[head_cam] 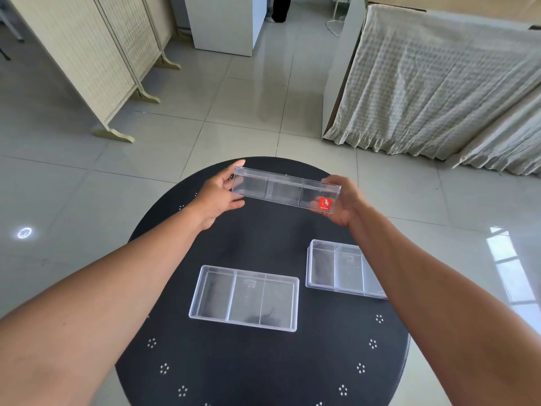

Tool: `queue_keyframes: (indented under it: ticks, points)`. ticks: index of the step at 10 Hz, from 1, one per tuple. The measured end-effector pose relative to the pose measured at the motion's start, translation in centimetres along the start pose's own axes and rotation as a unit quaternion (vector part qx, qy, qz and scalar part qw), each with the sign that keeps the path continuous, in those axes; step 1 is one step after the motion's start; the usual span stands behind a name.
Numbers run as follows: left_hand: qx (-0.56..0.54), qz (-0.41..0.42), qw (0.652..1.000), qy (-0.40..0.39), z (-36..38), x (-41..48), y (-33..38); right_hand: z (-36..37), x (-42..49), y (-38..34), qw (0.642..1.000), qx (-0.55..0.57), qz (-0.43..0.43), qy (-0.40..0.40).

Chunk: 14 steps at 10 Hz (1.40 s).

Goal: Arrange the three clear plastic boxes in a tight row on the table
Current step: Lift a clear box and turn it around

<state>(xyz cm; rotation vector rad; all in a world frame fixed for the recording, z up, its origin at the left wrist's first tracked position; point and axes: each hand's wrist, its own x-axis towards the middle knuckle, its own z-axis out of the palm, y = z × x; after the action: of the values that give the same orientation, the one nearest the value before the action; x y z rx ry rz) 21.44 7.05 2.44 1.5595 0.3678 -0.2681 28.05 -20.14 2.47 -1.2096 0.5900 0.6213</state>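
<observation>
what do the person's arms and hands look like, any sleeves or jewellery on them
Both forearms are bare right up to the edge of the picture, with no sleeves showing. The left hand and right hand wear no gloves, and no watch, bracelet or strap shows on either wrist. No rings can be made out on the fingers that show. Nothing is marked or taped on the arms.

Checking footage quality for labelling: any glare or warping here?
Head view: window glare on the glossy floor at right, a bright spot at left; wide-angle bending at the edges; the clear box held by both hands stays sharp.
</observation>
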Motion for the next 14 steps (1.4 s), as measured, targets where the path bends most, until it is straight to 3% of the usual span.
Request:
queue_keyframes:
  ticks: [1, 2, 3, 5, 11, 14]
  points:
    - [-0.122, -0.055, 0.990, -0.050, -0.8, -0.4, -0.2, 0.0, 0.7, 0.3, 0.999, -0.008, -0.022, 0.026]
    - [-0.178, -0.103, 0.979, -0.011, -0.8, -0.5, -0.7, 0.5, 0.9, 0.7, 0.999, -0.027, -0.015, 0.025]
    - [-0.145, -0.125, 0.980, 0.050, -0.4, 0.0, -1.7, 1.2, 1.5, 1.3, 0.998, -0.045, -0.024, 0.032]
    - [-0.121, -0.142, 0.980, 0.071, -0.1, 0.7, -3.2, 2.3, 1.9, 1.3, 0.992, -0.087, -0.020, 0.084]
    - [-0.002, -0.114, 0.992, 0.046, 1.3, 2.8, -5.6, 2.1, 2.2, 3.4, 0.963, -0.198, -0.004, 0.181]
    - [0.067, -0.097, 0.992, 0.043, 2.2, 3.0, -6.0, 1.2, 2.9, 3.9, 0.941, -0.302, -0.037, 0.149]
